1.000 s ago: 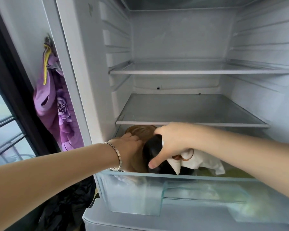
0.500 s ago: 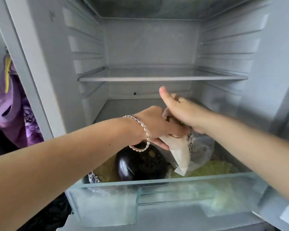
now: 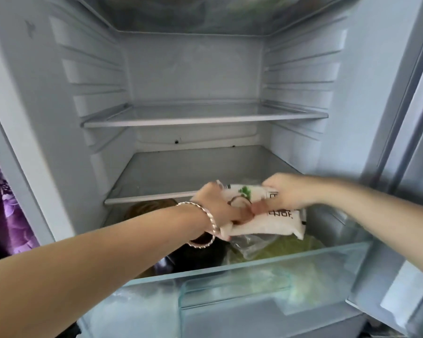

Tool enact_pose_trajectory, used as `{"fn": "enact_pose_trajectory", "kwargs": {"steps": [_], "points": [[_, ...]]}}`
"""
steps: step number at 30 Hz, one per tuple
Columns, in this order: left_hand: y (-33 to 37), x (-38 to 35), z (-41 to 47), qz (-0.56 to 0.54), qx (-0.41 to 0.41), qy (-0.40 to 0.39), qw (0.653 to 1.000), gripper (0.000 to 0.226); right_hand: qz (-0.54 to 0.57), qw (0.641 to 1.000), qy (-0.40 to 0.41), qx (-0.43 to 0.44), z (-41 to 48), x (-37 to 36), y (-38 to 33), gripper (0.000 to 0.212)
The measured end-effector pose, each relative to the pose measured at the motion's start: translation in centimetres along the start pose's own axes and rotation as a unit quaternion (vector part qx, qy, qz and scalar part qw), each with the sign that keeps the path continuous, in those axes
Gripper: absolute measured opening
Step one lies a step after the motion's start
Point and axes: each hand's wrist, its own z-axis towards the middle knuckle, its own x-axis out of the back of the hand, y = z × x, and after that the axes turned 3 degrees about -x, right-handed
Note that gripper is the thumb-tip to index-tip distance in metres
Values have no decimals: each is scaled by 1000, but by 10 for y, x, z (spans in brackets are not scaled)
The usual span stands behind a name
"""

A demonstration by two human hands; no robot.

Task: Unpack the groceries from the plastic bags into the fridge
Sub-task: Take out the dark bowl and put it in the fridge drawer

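A white printed food packet (image 3: 274, 222) is held flat above the pulled-out clear crisper drawer (image 3: 230, 276), just in front of the lower glass shelf (image 3: 181, 176). My left hand (image 3: 217, 206) grips its left end and my right hand (image 3: 288, 191) grips its upper right edge. In the drawer below lie a dark purple eggplant (image 3: 200, 252), a brown round item (image 3: 149, 207) at the back left, green leafy vegetables (image 3: 291, 247) and a crumpled clear plastic bag (image 3: 252, 242).
The upper glass shelf (image 3: 205, 115) is bare. The fridge door (image 3: 415, 118) stands open on the right. Purple flowered cloth (image 3: 3, 203) hangs left of the fridge.
The packet hung upright from my right hand with my left hand at its top; now both hands hold it flat and higher, by the lower shelf edge. The camera tilted up slightly.
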Motion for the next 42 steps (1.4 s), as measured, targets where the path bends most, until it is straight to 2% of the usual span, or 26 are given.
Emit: {"fn": "enact_pose_trajectory", "kwargs": {"steps": [2, 3, 5, 6, 7, 8, 10, 11, 12, 13, 15, 17, 19, 20, 22, 23, 25, 27, 29, 32, 39, 42], "points": [[-1, -9, -2, 98, 6, -50, 994, 40, -51, 996, -70, -23, 3, -11, 9, 38], [-3, -14, -3, 138, 6, -68, 988, 42, -64, 991, -107, -42, 5, -21, 13, 40], [-6, -15, -8, 208, -18, -78, 975, 37, -104, 974, -165, -112, 7, -36, 18, 94], [-6, -11, -10, 242, -42, -63, 967, 31, -130, 967, -173, -136, 5, -39, 18, 107], [-6, -6, -14, 271, -70, -41, 959, 26, -155, 966, -157, -132, 3, -39, 16, 106], [-5, 1, -17, 294, -99, -21, 951, 23, -195, 968, -105, -113, -1, -36, 11, 95], [-10, 9, -25, 328, -144, 21, 934, 20, -267, 962, 55, -15, -14, -32, -5, 61], [-15, 11, -30, 340, -154, 45, 927, 19, -249, 962, 106, 38, -18, -33, -12, 46], [-21, 12, -34, 351, -159, 65, 921, 18, -222, 965, 121, 76, -20, -37, -17, 35], [-26, 11, -38, 358, -159, 75, 917, 20, -195, 973, 87, 91, -21, -41, -20, 30], [-33, 9, -44, 344, -162, 81, 921, 25, -151, 986, -48, 52, -13, -53, -19, 33], [-36, 8, -48, 330, -183, 77, 923, 35, -104, 990, -92, 14, -5, -59, -15, 33], [-40, 6, -54, 372, -224, 71, 898, 50, -93, 994, -51, 0, -5, -60, -15, 32], [-44, 5, -57, 413, -254, 82, 871, 57, -93, 996, -5, 4, -7, -61, -17, 31], [-54, 5, -59, 474, -314, 125, 813, 67, -59, 989, 136, 28, -20, -68, -27, 33], [-60, 4, -59, 501, -333, 143, 786, 68, -29, 977, 206, 40, -29, -72, -33, 39], [-73, 4, -52, 511, -375, 199, 748, 65, 6, 952, 296, 72, -41, -80, -44, 44], [-79, 2, -47, 509, -404, 230, 724, 62, -51, 914, 376, 143, -42, -88, -43, 37], [-79, 0, -44, 508, -419, 245, 712, 61, -109, 873, 431, 199, -36, -96, -35, 34], [-78, 1, -33, 507, -420, 256, 708, 63, -142, 837, 481, 217, -23, -95, -28, 31], [-80, 15, 11, 523, -391, 286, 701, 71, -174, 802, 530, 214, 32, -90, -17, 32], [-77, 18, 30, 535, -411, 296, 676, 66, -191, 778, 554, 226, 50, -86, -6, 33]]}}
